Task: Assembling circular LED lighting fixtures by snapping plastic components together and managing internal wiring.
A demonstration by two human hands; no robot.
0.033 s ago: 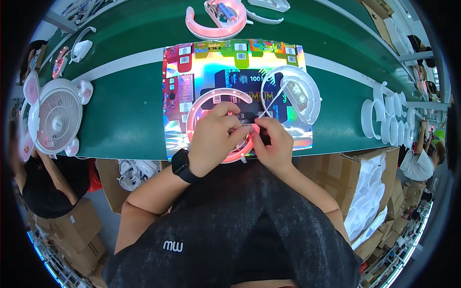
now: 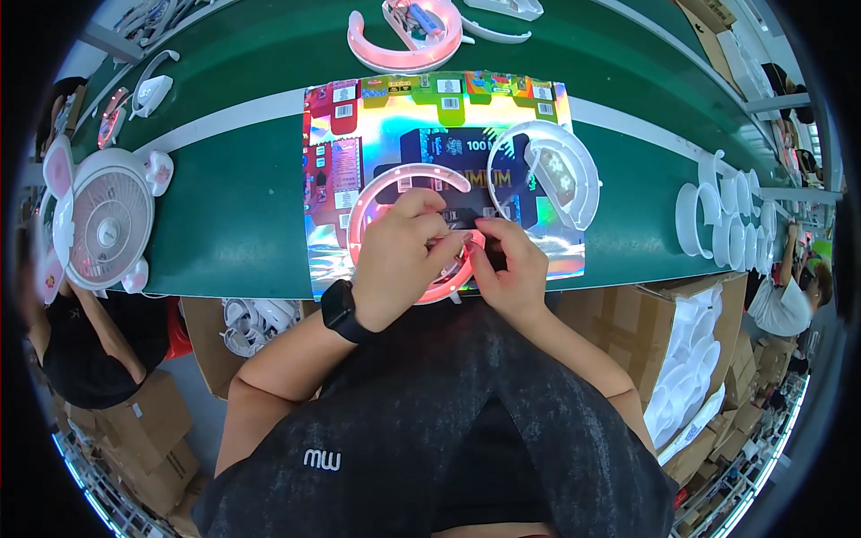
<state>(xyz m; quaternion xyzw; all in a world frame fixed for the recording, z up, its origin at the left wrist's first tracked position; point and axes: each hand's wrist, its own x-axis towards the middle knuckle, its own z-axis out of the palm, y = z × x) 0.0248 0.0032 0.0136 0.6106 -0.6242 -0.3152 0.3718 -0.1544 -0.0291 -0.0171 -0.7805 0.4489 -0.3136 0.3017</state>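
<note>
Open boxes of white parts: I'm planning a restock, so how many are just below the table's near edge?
2: a left box and a right box, one on each side of the person, whose body may hide more.

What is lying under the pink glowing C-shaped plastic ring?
A shiny, multicoloured printed sheet shows inside and around the ring. What lies beneath the bare left hand cannot be seen.

On the green bench (image 2: 224, 215) I see a fan (image 2: 108, 231) to my left and white rings (image 2: 736, 240) clustered to my right; below, a carton (image 2: 630, 316) holds white parts (image 2: 686, 369).
</note>
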